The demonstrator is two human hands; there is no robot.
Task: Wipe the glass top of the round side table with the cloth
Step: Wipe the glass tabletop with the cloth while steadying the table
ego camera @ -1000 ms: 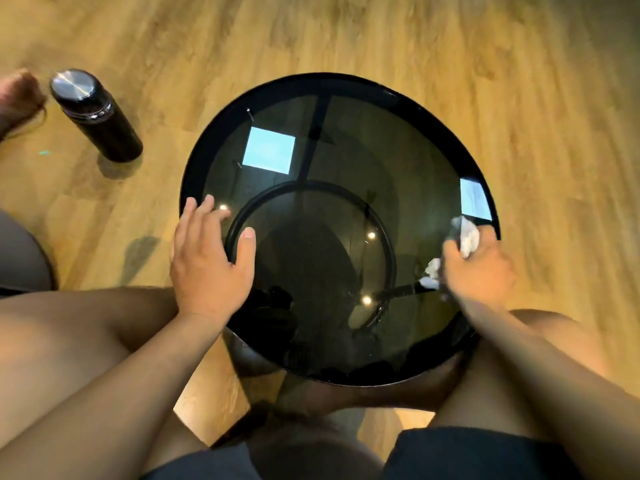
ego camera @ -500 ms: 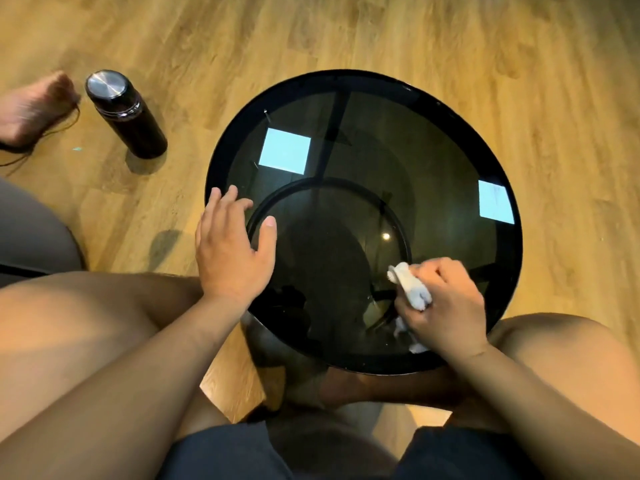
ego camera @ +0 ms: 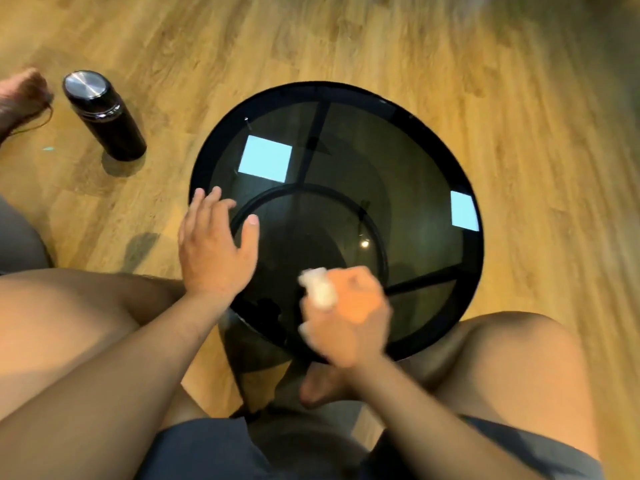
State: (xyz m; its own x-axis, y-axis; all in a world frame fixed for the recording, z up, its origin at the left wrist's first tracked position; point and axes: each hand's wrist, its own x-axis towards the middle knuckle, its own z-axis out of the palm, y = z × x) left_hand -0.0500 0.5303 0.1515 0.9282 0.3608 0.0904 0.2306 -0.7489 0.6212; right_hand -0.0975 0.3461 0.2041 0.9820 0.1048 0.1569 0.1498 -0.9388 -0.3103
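A round side table with a dark smoked glass top (ego camera: 398, 161) and black rim stands between my knees. My right hand (ego camera: 349, 317) is blurred with motion on the near edge of the glass, fist closed around a crumpled white cloth (ego camera: 320, 289) that sticks out by the thumb. My left hand (ego camera: 214, 251) lies flat on the left side of the glass, fingers spread, holding nothing. Two bright square reflections show on the glass.
A black flask with a steel lid (ego camera: 104, 116) stands on the wooden floor to the table's left. Another person's bare foot (ego camera: 20, 95) is at the far left edge. My bare thighs flank the table at the bottom.
My right hand has swept the cloth from the table's right edge leftward along the near side of the glass. My left hand has stayed flat on the left side.
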